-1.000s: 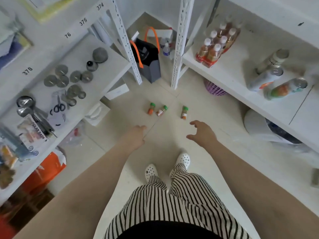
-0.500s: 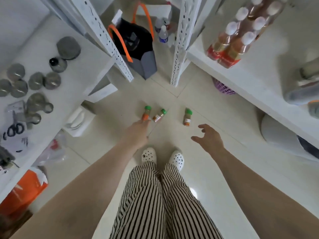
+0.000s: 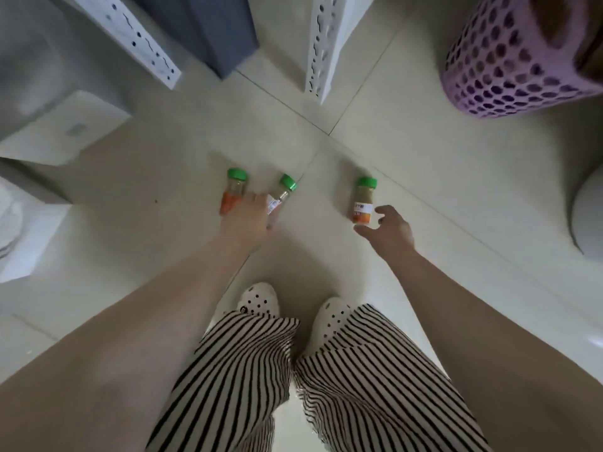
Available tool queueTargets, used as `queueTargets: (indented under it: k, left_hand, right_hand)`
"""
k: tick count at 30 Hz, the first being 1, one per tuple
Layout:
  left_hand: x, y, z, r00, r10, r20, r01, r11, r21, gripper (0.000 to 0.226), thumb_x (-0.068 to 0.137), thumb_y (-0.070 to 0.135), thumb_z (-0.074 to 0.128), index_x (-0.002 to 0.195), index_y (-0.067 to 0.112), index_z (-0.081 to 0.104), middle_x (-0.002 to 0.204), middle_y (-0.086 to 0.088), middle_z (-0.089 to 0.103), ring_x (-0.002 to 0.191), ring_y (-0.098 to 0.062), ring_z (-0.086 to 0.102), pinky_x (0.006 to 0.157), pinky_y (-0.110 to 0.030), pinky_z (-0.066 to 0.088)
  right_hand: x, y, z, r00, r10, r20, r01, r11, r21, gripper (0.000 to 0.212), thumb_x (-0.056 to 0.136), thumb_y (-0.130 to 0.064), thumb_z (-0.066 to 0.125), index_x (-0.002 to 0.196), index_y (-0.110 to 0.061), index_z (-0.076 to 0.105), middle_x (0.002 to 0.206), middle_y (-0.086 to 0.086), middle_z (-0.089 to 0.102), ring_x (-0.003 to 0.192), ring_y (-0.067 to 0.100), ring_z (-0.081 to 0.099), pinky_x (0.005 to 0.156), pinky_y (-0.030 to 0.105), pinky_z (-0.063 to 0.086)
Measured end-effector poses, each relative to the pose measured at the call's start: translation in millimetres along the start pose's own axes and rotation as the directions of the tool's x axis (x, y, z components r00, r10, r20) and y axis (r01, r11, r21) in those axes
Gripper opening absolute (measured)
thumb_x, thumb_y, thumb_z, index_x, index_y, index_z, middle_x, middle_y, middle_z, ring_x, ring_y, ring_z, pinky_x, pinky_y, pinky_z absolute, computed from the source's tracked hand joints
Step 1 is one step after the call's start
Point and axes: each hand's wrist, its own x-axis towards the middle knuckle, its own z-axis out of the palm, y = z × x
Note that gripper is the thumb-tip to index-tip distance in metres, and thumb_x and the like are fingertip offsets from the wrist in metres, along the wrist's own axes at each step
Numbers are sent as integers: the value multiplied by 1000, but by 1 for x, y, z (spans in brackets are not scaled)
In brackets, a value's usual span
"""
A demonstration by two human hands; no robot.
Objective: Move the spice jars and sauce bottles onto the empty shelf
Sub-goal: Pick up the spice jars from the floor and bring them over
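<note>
So the person is bent right over the floor (image 3: 408, 132), both arms stretched down toward three little green-capped spice jars standing on the tiles. The left hand (image 3: 246, 220) is down over two of them: the orange jar (image 3: 232, 194) on the far left and the middle jar (image 3: 280, 194), which tilts to the right. The fingers cover the lower parts of both jars, so honestly I can't tell if that grip is clamped on either one or just touching them. It's a bit blurry there too.

The right hand (image 3: 390, 228) is just beside the third jar (image 3: 363, 200), which stands upright apart from the other two, on the far side of a tile seam. Thumb and fingers are spread and curved, cupping toward the jar's base, so the grip is apart and nothing is in it. The fingertips look close to the label, maybe brushing it, hard to say.

Around them: two white perforated shelf posts (image 3: 321, 44) come down at the top, a grey bag (image 3: 222, 31) sits between them, and a purple basket (image 3: 509, 57) is at the top right. A white box (image 3: 65, 128) sits on the left. Striped trousers (image 3: 293, 380) and white clogs (image 3: 261, 300) fill the bottom.
</note>
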Motion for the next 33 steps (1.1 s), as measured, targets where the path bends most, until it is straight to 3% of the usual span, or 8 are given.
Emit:
queueTargets:
  k: [2,6,10,17,23,26,30,33]
  left_hand:
    - [23,0,16,995,-9,-100,13,999,36,44,83,39,61,114,10,52,108,-11,57,104,-31,56,90,-38,41]
    - [56,9,37,991,-103,-81,100,994,-34,57,87,36,62,130,6,40,124,-14,47,112,-30,51,83,-38,41]
    - [76,8,60,986,-140,-91,137,990,-38,65,80,41,69,124,2,41,123,-16,45,113,-31,50,82,-38,44]
    - [71,11,56,965,-262,5,243,886,-394,50,77,32,74,110,2,50,106,-16,61,94,-32,62,81,-40,52]
    - [-12,40,0,937,-301,175,339,677,-653,51,75,26,78,114,3,54,100,-10,63,89,-25,61,79,-35,52]
    - [-76,59,-50,931,-275,241,362,601,-713,53,71,26,82,112,7,55,105,-14,66,93,-27,65,87,-42,54]
    - [-174,91,-136,937,-169,307,349,526,-775,45,74,19,79,111,7,55,93,-4,64,75,-10,63,60,-19,49]
    - [-244,112,-204,947,-89,308,310,507,-804,44,75,16,77,112,5,56,91,-4,65,72,-8,63,52,-11,49]
  right_hand:
    - [26,5,16,999,41,-20,-39,997,68,66,80,-41,71,136,-21,41,122,3,59,85,21,60,74,32,47]
    - [69,12,40,993,87,-74,-76,987,142,68,79,-37,71,135,-16,40,121,7,59,103,28,60,75,33,43]
    - [94,14,55,988,113,-101,-96,983,158,61,76,-31,72,128,-13,44,117,9,60,100,31,61,73,34,46]
    - [91,21,54,994,84,-75,-68,978,195,47,77,-19,72,118,-12,50,105,7,62,87,28,60,67,33,45]
    - [-8,26,5,991,131,31,-132,904,406,48,77,-18,76,119,-14,54,96,5,64,78,22,59,65,31,48]
    - [-83,23,-34,990,112,90,-142,861,489,49,76,-17,78,119,-16,55,97,4,66,83,20,63,65,27,48]
    - [-199,17,-101,981,86,176,-176,779,602,47,78,-14,77,120,-15,55,102,7,70,91,21,68,84,34,52]
    - [-284,11,-155,979,44,201,-171,718,675,47,78,-11,77,119,-11,55,100,9,71,89,22,70,93,40,52]
